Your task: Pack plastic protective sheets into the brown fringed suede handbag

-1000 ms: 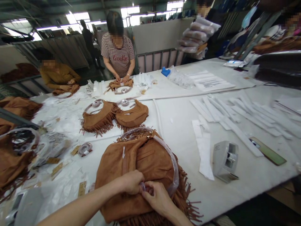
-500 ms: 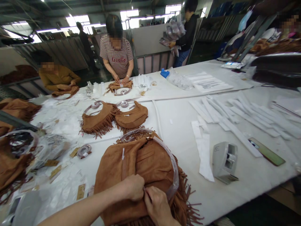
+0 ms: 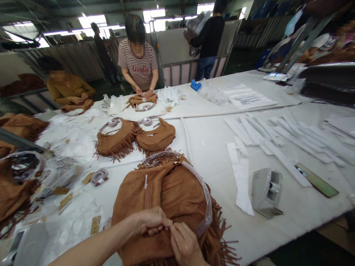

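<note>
Watching from my distant place, I begin at the left, where crumpled clear plastic packets crowd the white table, so the room there is tight. Next comes a coiled strap in clear wrapping, lying near the left edge of the large brown suede-looking fringed bag. This bag lies in front of me and reaches the bottom of my view. Over its lower middle, the left hand makes a narrow pinch, its fingertips meeting those of the right hand, which pinches also. What is between them, I cannot tell. To the right, the curved clear-wrapped handle follows the bag's side. Beyond the fringe, a wide stretch of tabletop runs toward a long white strip, a grey tape dispenser and the slanting front edge.
</note>
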`<action>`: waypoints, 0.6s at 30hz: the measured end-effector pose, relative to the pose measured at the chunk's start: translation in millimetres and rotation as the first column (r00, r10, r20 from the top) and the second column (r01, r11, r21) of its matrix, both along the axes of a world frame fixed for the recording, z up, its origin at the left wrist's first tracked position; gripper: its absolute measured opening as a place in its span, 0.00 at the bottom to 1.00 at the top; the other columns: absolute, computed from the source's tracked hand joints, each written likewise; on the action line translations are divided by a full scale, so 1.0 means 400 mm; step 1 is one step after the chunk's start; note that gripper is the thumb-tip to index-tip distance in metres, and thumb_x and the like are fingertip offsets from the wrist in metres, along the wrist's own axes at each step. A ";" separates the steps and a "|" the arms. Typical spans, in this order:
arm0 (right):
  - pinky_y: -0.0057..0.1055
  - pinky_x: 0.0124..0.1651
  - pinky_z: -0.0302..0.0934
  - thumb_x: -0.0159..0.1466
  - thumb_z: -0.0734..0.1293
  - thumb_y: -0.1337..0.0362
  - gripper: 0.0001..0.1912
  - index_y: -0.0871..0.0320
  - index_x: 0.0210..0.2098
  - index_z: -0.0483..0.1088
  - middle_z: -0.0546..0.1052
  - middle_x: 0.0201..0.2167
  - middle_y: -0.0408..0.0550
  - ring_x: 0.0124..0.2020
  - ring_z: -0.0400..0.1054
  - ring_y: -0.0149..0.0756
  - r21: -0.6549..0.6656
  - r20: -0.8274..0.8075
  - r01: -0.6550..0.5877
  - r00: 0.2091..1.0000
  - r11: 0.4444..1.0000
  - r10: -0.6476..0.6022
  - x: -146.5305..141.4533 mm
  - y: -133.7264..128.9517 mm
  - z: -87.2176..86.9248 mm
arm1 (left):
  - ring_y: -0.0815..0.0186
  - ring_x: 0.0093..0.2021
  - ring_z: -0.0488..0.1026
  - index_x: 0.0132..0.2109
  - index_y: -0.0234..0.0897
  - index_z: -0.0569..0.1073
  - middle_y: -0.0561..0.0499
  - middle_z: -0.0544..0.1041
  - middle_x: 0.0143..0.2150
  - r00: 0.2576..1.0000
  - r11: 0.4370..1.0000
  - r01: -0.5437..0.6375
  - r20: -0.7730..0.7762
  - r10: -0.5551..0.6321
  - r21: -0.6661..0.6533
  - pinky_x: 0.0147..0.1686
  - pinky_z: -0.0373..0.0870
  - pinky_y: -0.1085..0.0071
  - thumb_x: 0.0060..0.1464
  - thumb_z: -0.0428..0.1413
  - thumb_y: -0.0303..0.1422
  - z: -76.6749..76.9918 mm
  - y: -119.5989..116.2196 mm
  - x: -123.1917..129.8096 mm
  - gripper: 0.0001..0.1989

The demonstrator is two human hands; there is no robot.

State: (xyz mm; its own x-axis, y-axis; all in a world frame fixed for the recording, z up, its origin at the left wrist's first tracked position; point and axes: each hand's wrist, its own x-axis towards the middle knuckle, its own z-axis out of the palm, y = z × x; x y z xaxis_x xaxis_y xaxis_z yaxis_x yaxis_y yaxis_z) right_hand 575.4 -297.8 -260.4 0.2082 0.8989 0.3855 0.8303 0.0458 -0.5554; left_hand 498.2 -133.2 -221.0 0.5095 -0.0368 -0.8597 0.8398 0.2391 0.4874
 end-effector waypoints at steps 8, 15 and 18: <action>0.35 0.35 0.62 0.55 0.68 0.66 0.14 0.58 0.41 0.67 0.72 0.33 0.49 0.33 0.68 0.40 -0.400 0.022 0.081 0.997 0.913 -0.079 0.017 -0.015 -0.015 | 0.70 0.17 0.69 0.25 0.32 0.71 0.48 0.75 0.20 0.998 0.975 0.007 -0.057 -0.020 -0.222 0.17 0.64 0.76 0.41 0.60 0.42 -0.057 -0.002 0.006 0.15; 0.30 0.28 0.51 0.65 0.59 0.60 0.10 0.58 0.32 0.68 0.69 0.29 0.45 0.28 0.62 0.32 -0.352 0.214 -0.349 0.874 0.869 0.437 0.194 0.071 0.072 | 0.69 0.22 0.72 0.31 0.31 0.73 0.47 0.77 0.25 0.985 0.957 -0.141 0.058 0.160 -0.252 0.26 0.70 0.72 0.40 0.61 0.46 0.002 -0.006 0.020 0.20; 0.30 0.28 0.49 0.66 0.59 0.59 0.13 0.59 0.30 0.68 0.68 0.27 0.44 0.27 0.60 0.31 -0.327 0.256 -0.380 0.846 0.865 0.468 0.220 0.098 0.067 | 0.70 0.21 0.70 0.30 0.32 0.71 0.48 0.75 0.24 0.964 0.950 -0.227 0.087 0.250 -0.212 0.26 0.68 0.71 0.36 0.62 0.52 0.002 -0.018 0.024 0.25</action>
State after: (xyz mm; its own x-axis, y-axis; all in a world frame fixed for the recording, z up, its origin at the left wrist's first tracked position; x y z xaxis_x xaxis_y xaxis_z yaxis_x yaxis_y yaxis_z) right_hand 663.3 -258.6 -233.6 -0.3100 0.9444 0.1097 0.8927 0.3288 -0.3080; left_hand 507.8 -140.4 -220.3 0.6161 -0.0666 -0.7848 0.6895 0.5274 0.4965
